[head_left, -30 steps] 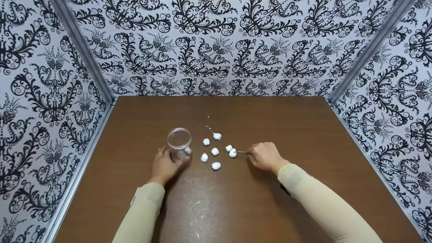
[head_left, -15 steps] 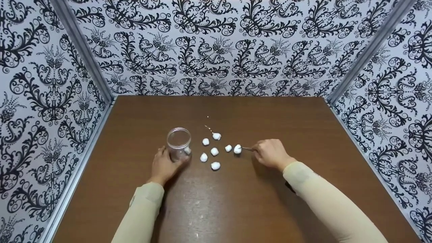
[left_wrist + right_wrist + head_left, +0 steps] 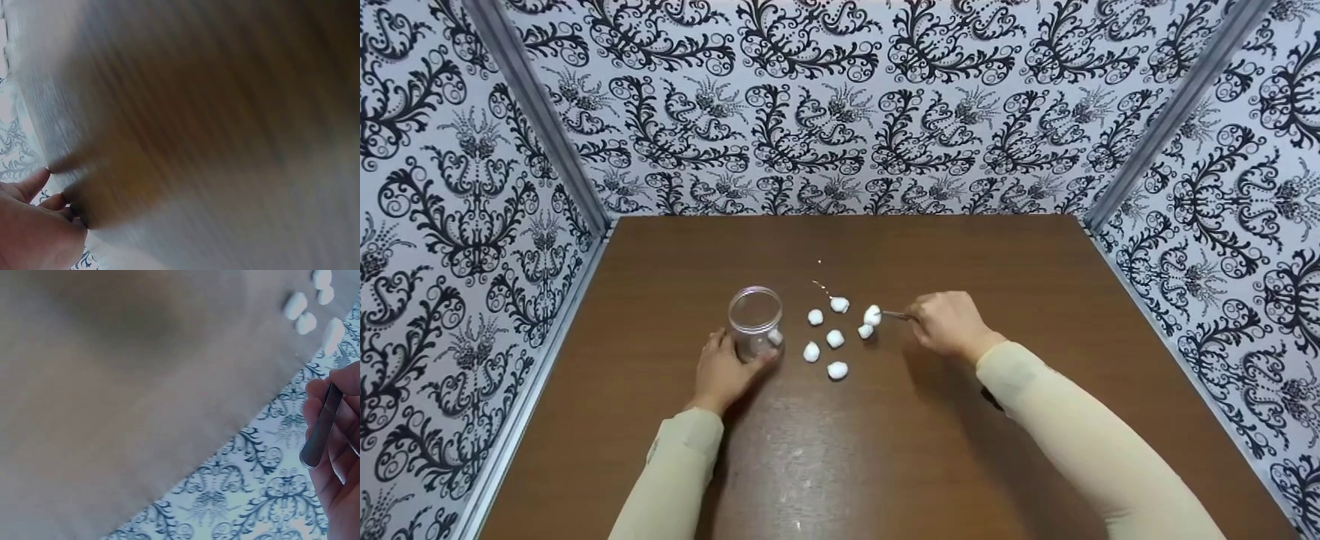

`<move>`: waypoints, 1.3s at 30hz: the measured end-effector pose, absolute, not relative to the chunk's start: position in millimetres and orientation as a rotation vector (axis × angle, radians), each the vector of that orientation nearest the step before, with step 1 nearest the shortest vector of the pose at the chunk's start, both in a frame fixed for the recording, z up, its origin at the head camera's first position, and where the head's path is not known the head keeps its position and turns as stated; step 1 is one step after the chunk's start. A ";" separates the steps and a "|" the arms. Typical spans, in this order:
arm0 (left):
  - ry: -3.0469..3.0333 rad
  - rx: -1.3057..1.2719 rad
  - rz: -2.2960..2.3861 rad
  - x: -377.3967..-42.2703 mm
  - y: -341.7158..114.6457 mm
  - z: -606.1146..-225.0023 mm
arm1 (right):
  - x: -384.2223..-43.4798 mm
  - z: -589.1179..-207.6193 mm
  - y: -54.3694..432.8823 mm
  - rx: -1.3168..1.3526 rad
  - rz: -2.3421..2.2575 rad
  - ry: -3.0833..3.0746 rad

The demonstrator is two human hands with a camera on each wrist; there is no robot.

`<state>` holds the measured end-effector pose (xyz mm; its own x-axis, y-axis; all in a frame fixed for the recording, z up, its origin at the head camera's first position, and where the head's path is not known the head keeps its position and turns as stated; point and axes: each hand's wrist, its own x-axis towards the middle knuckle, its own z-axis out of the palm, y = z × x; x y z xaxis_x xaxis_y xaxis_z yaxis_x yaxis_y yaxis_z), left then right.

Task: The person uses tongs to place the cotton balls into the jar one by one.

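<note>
My left hand [image 3: 727, 375] grips a clear plastic jar [image 3: 755, 319] round its lower side, with the jar upright on the table. Low in the jar, on its right side, a white piece shows through the wall. In my right hand [image 3: 949, 322] are metal tweezers [image 3: 895, 315], their tips on a white cotton ball [image 3: 872, 315] raised over the table. The rear end of the tweezers [image 3: 320, 439] points back along the palm in the right wrist view. Just below the raised ball, another cotton ball [image 3: 866, 331] lies on the table.
Several more cotton balls [image 3: 835, 339] lie scattered between the jar and my right hand. A thin trail of tiny bright specks [image 3: 823, 287] runs behind them on the brown table [image 3: 960, 450]. Patterned walls [image 3: 840, 112] enclose the back and sides.
My right hand has lifted one cotton ball off the table with the tweezers, drawn it right, then brought it up and back left. The left hand and jar have stayed put.
</note>
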<state>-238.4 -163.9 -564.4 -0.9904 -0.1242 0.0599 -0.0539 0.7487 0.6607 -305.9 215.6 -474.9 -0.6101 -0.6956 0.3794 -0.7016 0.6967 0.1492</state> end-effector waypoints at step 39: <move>-2.816 0.141 -1.029 -238.4 -162.9 -563.8 | -305.7 -438.2 62.4 1.291 0.010 -2.335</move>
<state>-238.4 -162.9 -563.8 -0.9858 -0.1357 0.0987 -0.0401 0.7615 0.6469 -305.7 62.4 -438.2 -0.4471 -0.7988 0.4025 -0.8022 0.5572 0.2147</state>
